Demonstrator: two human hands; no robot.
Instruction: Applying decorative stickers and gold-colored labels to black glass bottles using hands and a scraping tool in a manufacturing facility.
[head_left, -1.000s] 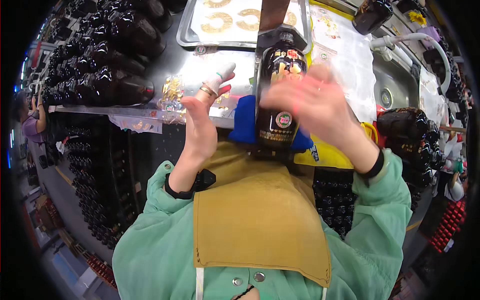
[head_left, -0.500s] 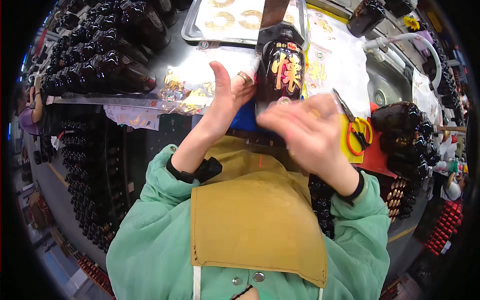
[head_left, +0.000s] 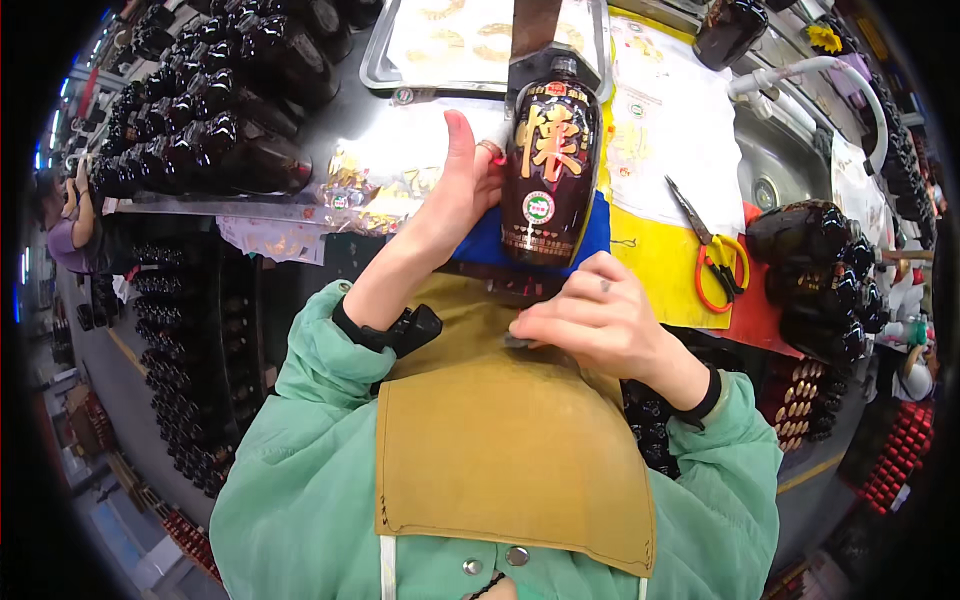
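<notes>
The left hand [head_left: 450, 212] is open, thumb lifted, fingers at the left side of the dark bottle [head_left: 552, 170]. The right hand [head_left: 607, 322] curls below the bottle's lower edge, whether gripping something I cannot tell; yellow sheet [head_left: 662, 288] leaves room toward the scissors [head_left: 708, 242].

Mustard apron [head_left: 515, 450] with white straps [head_left: 388, 568] over a mint-green jacket [head_left: 290, 500] with metal snaps [head_left: 517, 556], plus black wristbands [head_left: 710, 391].
</notes>
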